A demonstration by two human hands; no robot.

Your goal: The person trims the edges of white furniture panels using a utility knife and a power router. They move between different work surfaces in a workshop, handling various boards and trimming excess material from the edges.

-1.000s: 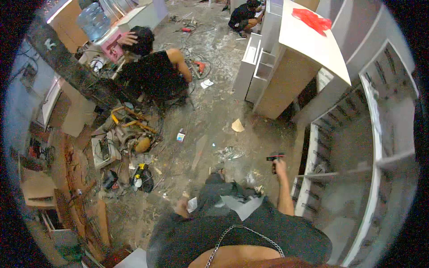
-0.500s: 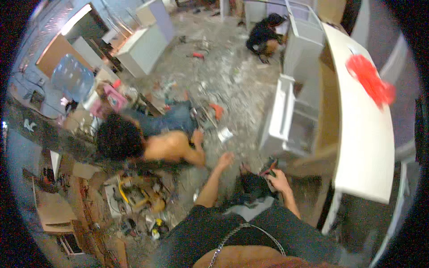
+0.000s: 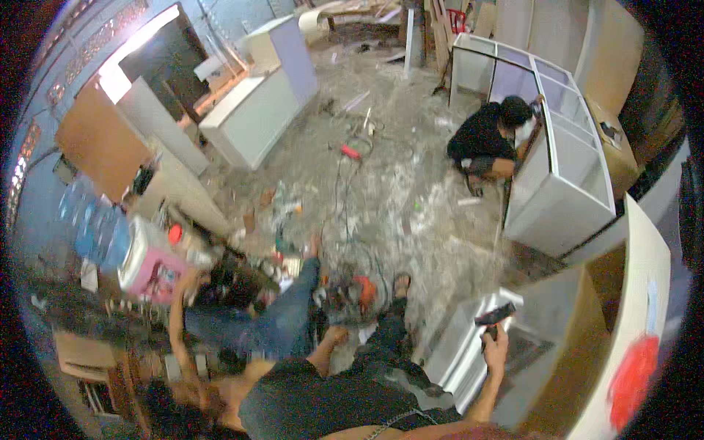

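My right hand (image 3: 496,348) is closed around the handle of a dark hand tool (image 3: 496,314) with a short crosswise head, much like a hammer. It is raised over a white framed cabinet part (image 3: 469,352) lying at my right. My left hand (image 3: 334,337) is low in front of me, beside a co-worker's jeans; blur hides its fingers. Past it on the floor lie an orange-red tool (image 3: 363,293) and a dark cable.
A co-worker in jeans (image 3: 286,323) sits low at my left, an arm near a pink and white water dispenser (image 3: 150,268). Another person (image 3: 488,139) squats by a glass-framed cabinet (image 3: 557,198). At right stands a cream panel (image 3: 645,271) bearing a red bag (image 3: 632,381).
My view has swung, bringing more of the far room into sight. My right hand has lifted the tool rightward over the white cabinet part. My left hand appears lower and farther left.
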